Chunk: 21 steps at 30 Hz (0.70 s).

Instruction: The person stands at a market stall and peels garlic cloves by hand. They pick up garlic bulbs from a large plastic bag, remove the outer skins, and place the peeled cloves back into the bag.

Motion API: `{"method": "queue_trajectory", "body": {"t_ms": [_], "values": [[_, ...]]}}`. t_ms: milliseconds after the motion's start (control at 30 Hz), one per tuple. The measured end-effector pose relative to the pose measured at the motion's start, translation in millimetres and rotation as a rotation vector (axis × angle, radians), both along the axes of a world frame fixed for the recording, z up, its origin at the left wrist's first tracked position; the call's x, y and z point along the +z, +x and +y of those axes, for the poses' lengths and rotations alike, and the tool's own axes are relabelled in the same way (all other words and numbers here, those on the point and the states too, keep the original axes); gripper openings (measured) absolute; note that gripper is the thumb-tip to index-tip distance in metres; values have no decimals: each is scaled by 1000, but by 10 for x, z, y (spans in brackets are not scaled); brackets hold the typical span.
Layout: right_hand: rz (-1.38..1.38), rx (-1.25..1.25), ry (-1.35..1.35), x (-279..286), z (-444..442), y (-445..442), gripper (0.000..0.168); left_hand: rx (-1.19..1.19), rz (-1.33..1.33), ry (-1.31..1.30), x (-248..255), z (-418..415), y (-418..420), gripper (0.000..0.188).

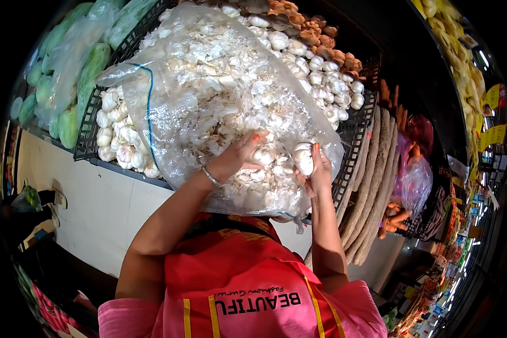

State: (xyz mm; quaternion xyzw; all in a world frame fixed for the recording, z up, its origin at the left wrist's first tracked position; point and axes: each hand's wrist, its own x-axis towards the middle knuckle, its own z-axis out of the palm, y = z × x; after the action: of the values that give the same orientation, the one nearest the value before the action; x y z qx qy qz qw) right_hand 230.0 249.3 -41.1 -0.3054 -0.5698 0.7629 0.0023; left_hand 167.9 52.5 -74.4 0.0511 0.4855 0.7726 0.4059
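My right hand point(321, 175) grips a white garlic bulb point(304, 159) between thumb and fingers, at the right side of a clear plastic mesh sack point(190, 114). Loose papery garlic skins point(219, 105) are heaped over the sack. My left hand point(241, 154), with a bracelet at the wrist, is spread above the skins. Its fingers are apart beside another garlic bulb point(265, 155); whether they touch it is unclear. A blue cord point(151, 101) runs along the sack's left edge. Under the sack, more garlic bulbs point(124, 137) fill a black plastic crate point(85, 126).
Further garlic bulbs point(317, 80) and brown produce point(317, 34) lie at the back. Long brown yams point(372, 181) lean along the crate's right side, with carrots point(395, 219) beyond. Green winter melons point(94, 72) stand at left. Pale floor tiles point(88, 198) show below.
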Motion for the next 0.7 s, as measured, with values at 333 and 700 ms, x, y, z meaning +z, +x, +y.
{"method": "queue_trajectory", "body": {"t_ms": [333, 700], "values": [[389, 138, 1085, -59, -542, 11, 41, 353, 792, -258, 242, 276, 452, 26], [467, 138, 1445, -90, -224, -83, 29, 409, -409, 387, 264, 73, 387, 22]]}}
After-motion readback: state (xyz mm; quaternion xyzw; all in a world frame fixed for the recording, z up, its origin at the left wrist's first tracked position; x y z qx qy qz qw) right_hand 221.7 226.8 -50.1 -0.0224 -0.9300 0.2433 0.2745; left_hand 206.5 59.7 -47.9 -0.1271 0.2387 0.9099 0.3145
